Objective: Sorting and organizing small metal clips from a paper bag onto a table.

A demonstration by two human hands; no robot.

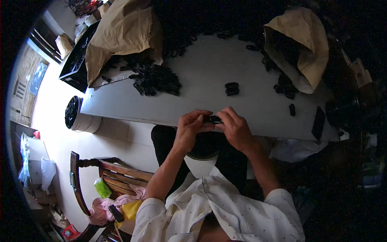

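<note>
Between my two hands, just over the near edge of the grey table [193, 68], is a small black part [212, 119]; its exact kind is too dark to make out. The fingers of my left hand [190, 128] close on its left end. My right hand [235, 128] pinches the other end. Beyond my hands, a pair of similar black parts [231, 88] lies on the tabletop. A heap of black parts [155, 80] spills from a brown paper sack [121, 30] at the left. More black parts [285, 86] lie by a second paper sack [308, 36] at the right.
A single black piece [292, 109] and a flat black strip [318, 123] lie near the table's right end. Left of the table stand a white bucket [86, 121] and a black crate [76, 68] with dark contents. A wooden chair [121, 173] holding cloths stands lower left.
</note>
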